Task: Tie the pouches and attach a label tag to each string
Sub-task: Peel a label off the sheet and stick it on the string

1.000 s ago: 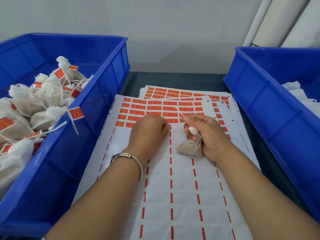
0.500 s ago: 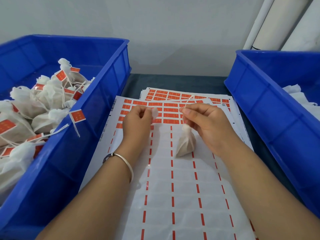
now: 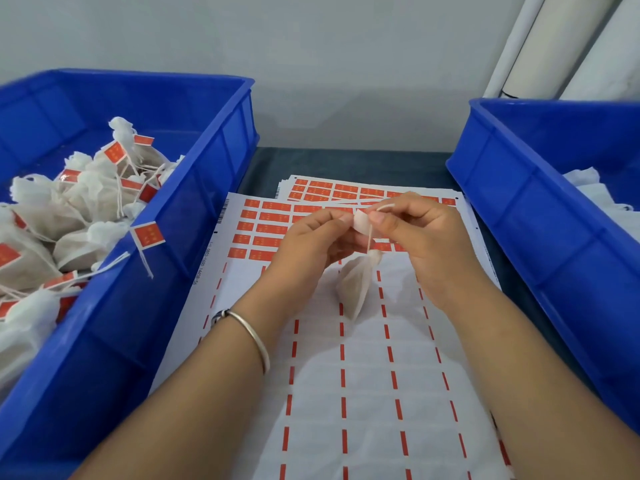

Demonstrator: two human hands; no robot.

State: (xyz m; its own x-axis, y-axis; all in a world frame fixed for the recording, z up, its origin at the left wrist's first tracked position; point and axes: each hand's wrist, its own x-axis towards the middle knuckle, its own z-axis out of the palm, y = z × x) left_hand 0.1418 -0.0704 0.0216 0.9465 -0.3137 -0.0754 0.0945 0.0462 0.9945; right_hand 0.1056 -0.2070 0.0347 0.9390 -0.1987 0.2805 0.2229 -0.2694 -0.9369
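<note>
A small beige pouch (image 3: 355,287) hangs by its string (image 3: 370,237) above the label sheet (image 3: 367,375). My right hand (image 3: 420,237) pinches the string near its upper end. My left hand (image 3: 311,242) pinches a peeled label tag (image 3: 360,220), its pale back facing me, right against the string. The two hands meet at the tag. The sheet's far rows still carry orange labels (image 3: 263,230); its near rows are bare backing.
A blue bin (image 3: 194,216) on the left holds several tied pouches with orange tags (image 3: 148,235). A second blue bin (image 3: 540,209) on the right holds white pouches (image 3: 585,181). More label sheets (image 3: 346,188) lie under the top one. White rolls (image 3: 554,39) lean at the back right.
My left hand peeled a label off the sheet and brought it to the string. My right hand lifted the pouch off the sheet by its string.
</note>
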